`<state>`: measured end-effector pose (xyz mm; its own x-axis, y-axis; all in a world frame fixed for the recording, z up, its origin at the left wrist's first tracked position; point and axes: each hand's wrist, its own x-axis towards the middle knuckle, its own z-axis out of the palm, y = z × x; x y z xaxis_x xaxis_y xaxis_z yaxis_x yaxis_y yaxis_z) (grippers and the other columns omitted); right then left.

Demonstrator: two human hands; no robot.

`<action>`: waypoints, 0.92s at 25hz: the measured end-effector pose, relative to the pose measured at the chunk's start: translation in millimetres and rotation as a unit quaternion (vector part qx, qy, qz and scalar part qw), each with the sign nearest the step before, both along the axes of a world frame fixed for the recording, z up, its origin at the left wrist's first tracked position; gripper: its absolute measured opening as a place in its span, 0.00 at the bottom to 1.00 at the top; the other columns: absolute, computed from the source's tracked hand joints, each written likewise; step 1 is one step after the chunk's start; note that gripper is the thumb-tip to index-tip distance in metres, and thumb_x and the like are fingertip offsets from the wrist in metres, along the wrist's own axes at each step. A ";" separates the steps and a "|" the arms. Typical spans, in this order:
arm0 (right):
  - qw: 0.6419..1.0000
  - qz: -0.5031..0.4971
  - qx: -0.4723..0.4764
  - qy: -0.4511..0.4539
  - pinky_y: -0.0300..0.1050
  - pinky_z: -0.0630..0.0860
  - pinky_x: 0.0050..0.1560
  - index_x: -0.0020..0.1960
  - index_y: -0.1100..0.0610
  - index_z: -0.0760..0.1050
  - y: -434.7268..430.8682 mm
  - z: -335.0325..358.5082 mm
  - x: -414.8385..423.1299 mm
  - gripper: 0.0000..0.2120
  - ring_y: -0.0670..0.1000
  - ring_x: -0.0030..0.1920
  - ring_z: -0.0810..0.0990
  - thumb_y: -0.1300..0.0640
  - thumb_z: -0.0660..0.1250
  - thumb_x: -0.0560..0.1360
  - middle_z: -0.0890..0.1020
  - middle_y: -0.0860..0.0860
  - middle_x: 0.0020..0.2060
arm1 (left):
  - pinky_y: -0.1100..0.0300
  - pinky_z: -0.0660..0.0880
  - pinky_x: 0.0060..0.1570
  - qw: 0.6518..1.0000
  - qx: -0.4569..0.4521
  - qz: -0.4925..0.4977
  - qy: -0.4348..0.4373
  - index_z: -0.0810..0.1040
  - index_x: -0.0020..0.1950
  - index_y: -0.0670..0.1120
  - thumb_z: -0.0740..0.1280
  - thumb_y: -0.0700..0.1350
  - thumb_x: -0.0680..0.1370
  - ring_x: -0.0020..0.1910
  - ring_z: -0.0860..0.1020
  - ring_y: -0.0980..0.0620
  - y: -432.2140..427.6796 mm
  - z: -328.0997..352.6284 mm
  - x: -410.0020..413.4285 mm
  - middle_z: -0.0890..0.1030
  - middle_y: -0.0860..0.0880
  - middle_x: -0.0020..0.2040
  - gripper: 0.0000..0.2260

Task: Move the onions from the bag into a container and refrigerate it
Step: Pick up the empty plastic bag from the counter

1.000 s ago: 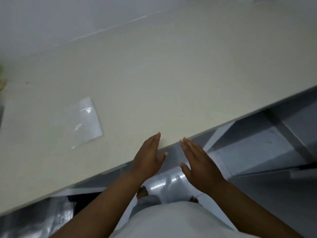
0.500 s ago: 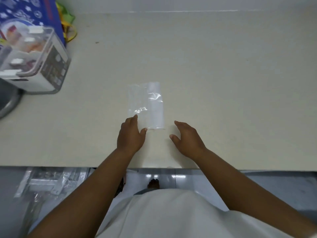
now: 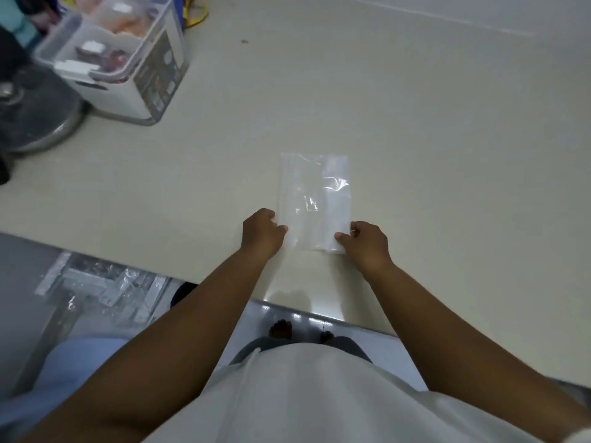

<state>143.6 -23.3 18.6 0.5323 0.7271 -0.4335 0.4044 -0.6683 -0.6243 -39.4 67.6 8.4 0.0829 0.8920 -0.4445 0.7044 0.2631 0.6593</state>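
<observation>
A flat, empty clear plastic bag lies on the cream countertop in front of me. My left hand pinches the bag's near left corner, fingers curled. My right hand pinches the near right corner in the same way. A clear lidded storage container with several compartments stands at the far left of the counter; reddish and pale items show through its lid. No loose onions are in view.
A round grey metal lid or pan sits at the left edge beside the container. A yellow-handled bag lies behind the container. Below the counter's front edge are plastic-wrapped items and a tiled floor.
The view has swung left and settled on the bag. Both hands moved forward from the counter edge and closed their fingers on the bag's near corners.
</observation>
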 end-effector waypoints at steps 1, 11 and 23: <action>1.000 0.012 0.002 0.003 0.49 0.77 0.53 0.51 0.57 0.80 -1.2 0.3 -1.6 0.10 0.54 0.48 0.81 0.53 0.69 0.72 0.81 0.49 0.42 | 0.58 0.71 0.57 1.000 -0.002 0.008 0.003 0.78 0.59 0.42 0.71 0.44 0.73 0.56 0.77 0.46 -5.7 0.4 -5.6 0.81 0.44 0.55 0.15; 0.954 0.288 0.039 0.075 0.50 0.82 0.44 0.50 0.54 0.77 -35.5 -11.6 -93.5 0.07 0.52 0.42 0.83 0.56 0.68 0.72 0.82 0.48 0.41 | 0.65 0.68 0.31 0.959 -0.025 0.281 -0.013 0.73 0.42 0.46 0.69 0.43 0.74 0.34 0.74 0.55 -157.7 2.1 -111.4 0.75 0.51 0.36 0.05; 0.893 0.439 -0.076 0.073 0.56 0.83 0.42 0.49 0.56 0.77 -90.2 -98.1 -230.5 0.06 0.53 0.39 0.83 0.61 0.66 0.72 0.83 0.52 0.39 | 0.47 0.79 0.54 0.867 -0.132 0.476 -0.060 0.78 0.58 0.44 0.63 0.40 0.76 0.51 0.81 0.44 -279.6 -97.7 -213.9 0.81 0.43 0.55 0.12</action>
<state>-86.9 -113.5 -79.6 -0.2827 0.7633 -0.5809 0.7358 -0.2159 -0.6419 -253.3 -212.0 -89.4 -0.5756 0.4502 -0.6827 0.0154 0.8406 0.5414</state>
